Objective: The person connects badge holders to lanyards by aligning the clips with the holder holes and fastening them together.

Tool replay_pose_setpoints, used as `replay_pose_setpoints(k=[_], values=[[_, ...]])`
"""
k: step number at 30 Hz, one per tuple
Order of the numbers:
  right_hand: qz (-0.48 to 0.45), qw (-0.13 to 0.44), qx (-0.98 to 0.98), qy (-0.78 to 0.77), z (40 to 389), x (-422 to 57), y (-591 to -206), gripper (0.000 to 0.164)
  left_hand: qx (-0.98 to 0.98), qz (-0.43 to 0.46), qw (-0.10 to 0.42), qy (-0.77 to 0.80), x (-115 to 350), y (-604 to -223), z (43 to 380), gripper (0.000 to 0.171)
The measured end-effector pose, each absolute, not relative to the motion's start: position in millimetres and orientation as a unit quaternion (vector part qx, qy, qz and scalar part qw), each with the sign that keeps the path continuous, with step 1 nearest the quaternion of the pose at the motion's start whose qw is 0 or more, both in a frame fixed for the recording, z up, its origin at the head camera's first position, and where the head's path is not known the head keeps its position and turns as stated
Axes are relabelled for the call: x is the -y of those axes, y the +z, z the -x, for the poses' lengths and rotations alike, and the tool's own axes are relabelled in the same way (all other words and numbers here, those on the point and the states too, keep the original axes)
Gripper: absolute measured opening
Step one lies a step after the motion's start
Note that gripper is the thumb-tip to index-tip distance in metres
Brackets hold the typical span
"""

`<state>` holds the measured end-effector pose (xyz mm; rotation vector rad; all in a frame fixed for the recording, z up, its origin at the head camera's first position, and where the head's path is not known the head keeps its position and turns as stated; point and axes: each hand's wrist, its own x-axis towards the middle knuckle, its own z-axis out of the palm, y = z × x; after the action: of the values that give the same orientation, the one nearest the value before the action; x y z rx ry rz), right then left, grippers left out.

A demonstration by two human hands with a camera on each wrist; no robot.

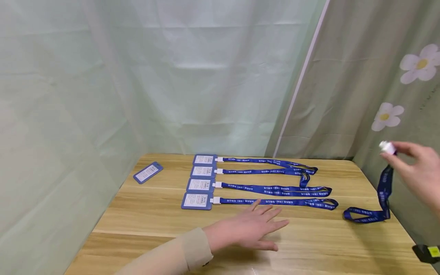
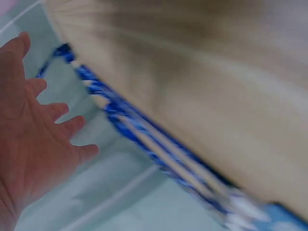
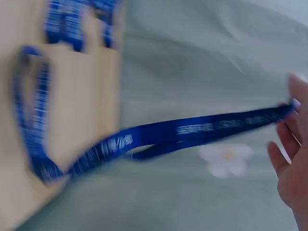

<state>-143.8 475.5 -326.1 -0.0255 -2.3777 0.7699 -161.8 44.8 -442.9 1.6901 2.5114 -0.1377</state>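
Note:
My right hand (image 1: 417,166) pinches the white clip (image 1: 387,148) of a blue lanyard, raised above the table's right edge. The lanyard's strap (image 1: 384,187) hangs from it, its looped end lying on the wood; the right wrist view shows the strap (image 3: 168,132) stretched from the fingers down to the table. With fingers spread, palm down, my left hand (image 1: 249,227) hovers over the table just in front of the nearest laid-out lanyard (image 1: 275,202). Nothing is in it. In the left wrist view the left hand (image 2: 43,130) also shows spread fingers.
Several blue card holders (image 1: 197,201) with lanyards attached lie in parallel rows on the wooden table (image 1: 309,244). A single card holder (image 1: 148,172) without a strap lies tilted at the back left. Pale curtains (image 1: 206,76) surround the table.

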Motion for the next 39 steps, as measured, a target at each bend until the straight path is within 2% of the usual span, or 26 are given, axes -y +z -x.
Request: replay_pose_setpoints(k=[3,4,8,13,21,29,39], values=[[-0.083,0.217,0.962,0.146,132,-457,-369,0.041,-0.834,-0.548,0.052,-0.037,-20,-461,166,0.076],[-0.114,0.191,0.968,0.120,130,-447,-385,0.040,-0.836,-0.545,0.049,-0.034,-14,-465,167,0.076],[-0.205,0.165,0.962,0.069,125,-404,-445,0.034,-0.842,-0.536,0.050,-0.025,8,-476,168,0.074],[-0.224,0.127,0.963,0.077,125,-354,-484,0.030,-0.843,-0.534,0.060,-0.012,19,-478,165,0.073],[-0.186,0.050,0.975,0.112,128,-323,-492,0.043,-0.848,-0.524,0.076,0.003,26,-477,163,0.073],[-0.132,0.007,0.969,0.207,107,-319,-497,0.034,-0.854,-0.513,0.082,0.035,41,-473,161,0.072],[-0.047,0.008,0.969,0.242,89,-316,-502,0.040,-0.867,-0.487,0.091,0.057,67,-472,160,0.072]])
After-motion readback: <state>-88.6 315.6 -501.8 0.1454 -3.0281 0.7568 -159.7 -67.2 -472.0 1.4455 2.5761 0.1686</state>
